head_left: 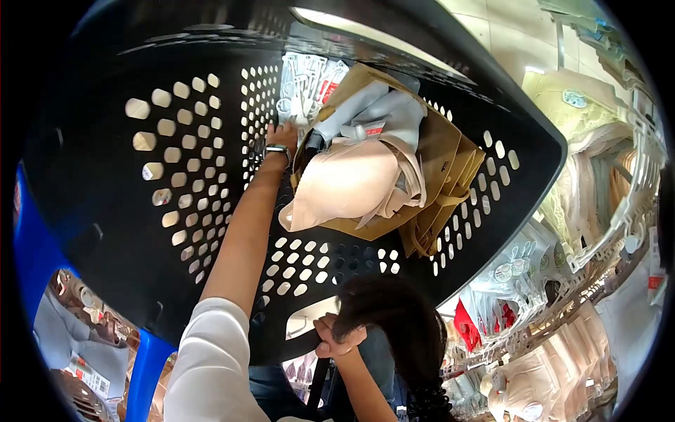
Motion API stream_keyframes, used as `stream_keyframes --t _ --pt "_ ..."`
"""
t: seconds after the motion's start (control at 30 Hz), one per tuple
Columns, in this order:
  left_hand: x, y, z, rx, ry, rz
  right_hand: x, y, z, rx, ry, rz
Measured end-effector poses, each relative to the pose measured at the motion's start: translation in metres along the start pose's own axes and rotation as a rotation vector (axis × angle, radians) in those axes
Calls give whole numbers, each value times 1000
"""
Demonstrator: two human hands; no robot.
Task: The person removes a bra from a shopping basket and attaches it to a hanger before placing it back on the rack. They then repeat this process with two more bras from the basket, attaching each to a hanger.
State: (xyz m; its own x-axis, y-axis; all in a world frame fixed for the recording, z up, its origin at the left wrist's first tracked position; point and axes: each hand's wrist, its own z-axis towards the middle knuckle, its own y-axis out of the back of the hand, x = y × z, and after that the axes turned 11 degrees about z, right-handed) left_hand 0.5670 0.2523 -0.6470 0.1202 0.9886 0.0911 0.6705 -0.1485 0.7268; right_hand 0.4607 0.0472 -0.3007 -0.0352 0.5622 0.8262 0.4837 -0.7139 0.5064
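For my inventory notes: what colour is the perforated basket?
The basket is black; head view.

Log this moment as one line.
left hand: reaching into black basket, grip hidden | right hand: gripping basket's near handle | inside: beige garment, brown bag

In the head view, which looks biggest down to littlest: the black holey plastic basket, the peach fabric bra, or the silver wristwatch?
1. Black holey plastic basket, which fills most of the view.
2. Peach fabric bra, lying inside it.
3. Silver wristwatch by the left hand, clearly the smallest.
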Motion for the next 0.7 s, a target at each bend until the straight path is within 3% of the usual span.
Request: stream_keyframes --t 0.07,0.17,0.2,0.23,0.27,0.33,0.43,0.47,0.6,0.63,0.7 --pt "-5 -15 9 0 99 -81 0 1 -2 -18 -6 0" --pt "-6 -22 -6 -65 95 -138 -4 -4 -15 39 -24 -7" --pt "-5 -17 -14 -63 90 -179 1 6 2 120 -24 -20" --pt "-3 13 -26 65 89 -254 2 7 4 86 9 -26" --pt "-2 20 -33 44 82 -332 -1 3 2 49 44 -32" --pt "5 29 -49 -161 -66 -445 -9 -16 -24 93 -236 124" --pt "7 101 -73 51 143 -463 9 15 7 69 -10 28" --pt "11 70 -64 102 171 -547 2 11 3 108 24 40" --pt "16 84 -69 224 215 -615 -2 -2 -9 251 -80 -62" --pt "12 80 -65 212 267 -644 -6 -5 -15 168 -67 -50" --pt "12 13 -34 32 170 -639 -8 -10 -21 27 -52 -17"
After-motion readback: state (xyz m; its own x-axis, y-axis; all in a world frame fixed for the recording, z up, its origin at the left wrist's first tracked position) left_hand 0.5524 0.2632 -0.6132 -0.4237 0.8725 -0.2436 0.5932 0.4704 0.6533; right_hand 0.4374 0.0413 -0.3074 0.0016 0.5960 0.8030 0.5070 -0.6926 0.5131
